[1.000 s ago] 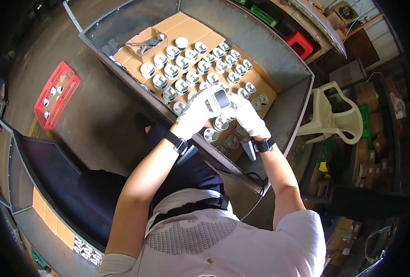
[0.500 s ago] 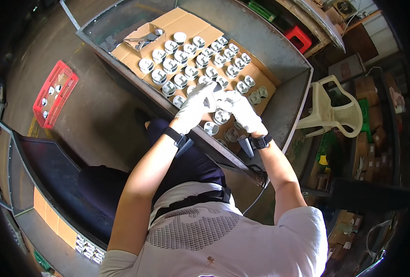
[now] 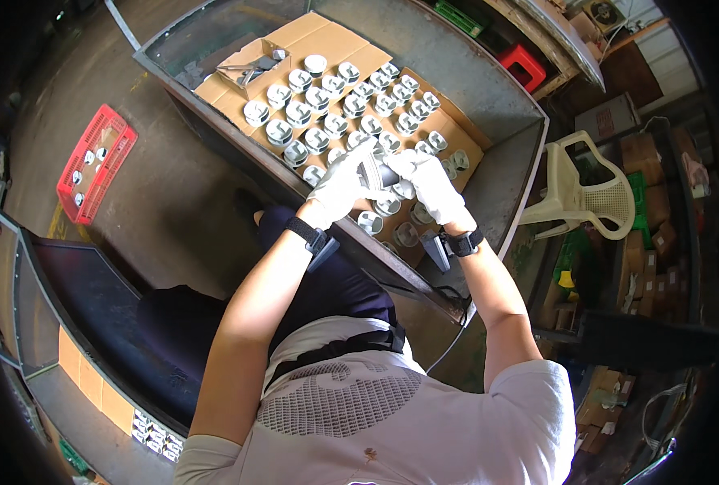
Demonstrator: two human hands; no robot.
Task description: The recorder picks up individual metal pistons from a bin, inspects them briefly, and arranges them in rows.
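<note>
One head-worn fisheye camera looks down from close above the person's torso (image 3: 359, 412).

A short, silvery, cylindrical metal piston (image 3: 372, 175), ringed around its side and with a dark patch (image 3: 389, 176) toward the right, sits tilted between the gloved left hand (image 3: 342, 184) and right hand (image 3: 429, 184).

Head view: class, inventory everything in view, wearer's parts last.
Held part: one, silver and dark, centre
Trough: one, grey, ahead
Cardboard: several pieces, brown, in the trough
Metal parts: dozens, silver, mainly on cardboard
Small box: one, brown, on the cardboard
Floor crate: one, red, left
Chair: one, cream, right
Stool: one, red, upper right
Green crate: at least one, green, top
Shelf boxes: several, brown, right
Wristbands: two, black, wrists
Left hand: one, white glove, holding part
Right hand: one, white glove, at part
</note>
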